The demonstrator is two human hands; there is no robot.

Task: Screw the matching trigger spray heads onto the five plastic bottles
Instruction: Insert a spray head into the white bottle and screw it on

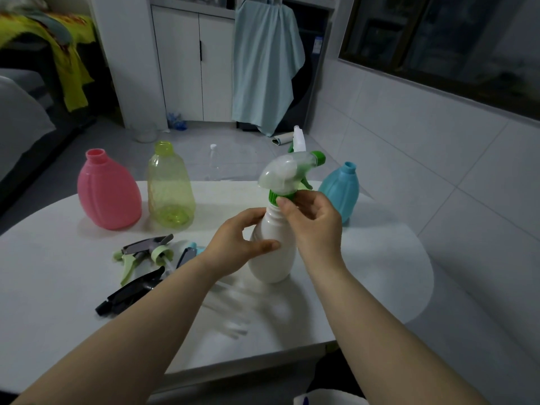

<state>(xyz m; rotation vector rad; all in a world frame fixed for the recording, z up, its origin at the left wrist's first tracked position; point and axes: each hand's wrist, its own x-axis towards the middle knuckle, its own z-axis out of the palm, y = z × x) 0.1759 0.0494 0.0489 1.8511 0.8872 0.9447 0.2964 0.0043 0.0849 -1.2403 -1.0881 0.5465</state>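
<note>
Both your hands meet the white bottle [274, 258] standing on the table [58, 273]: left hand [233, 247] fingers [263, 246] curl round its body, right hand [315, 226] fingers pinch the green collar [277, 196] of the spray head [286, 171] atop it.

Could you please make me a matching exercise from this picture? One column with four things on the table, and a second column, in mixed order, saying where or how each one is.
Things
1. pink bottle
2. white bottle
3. blue bottle
4. black spray head

States
A. lies on the table
B. gripped by the left hand, green spray head on its neck
C. stands at the far left, neck open
D. stands behind the right hand, neck open

Pairs: 1-C, 2-B, 3-D, 4-A
</note>
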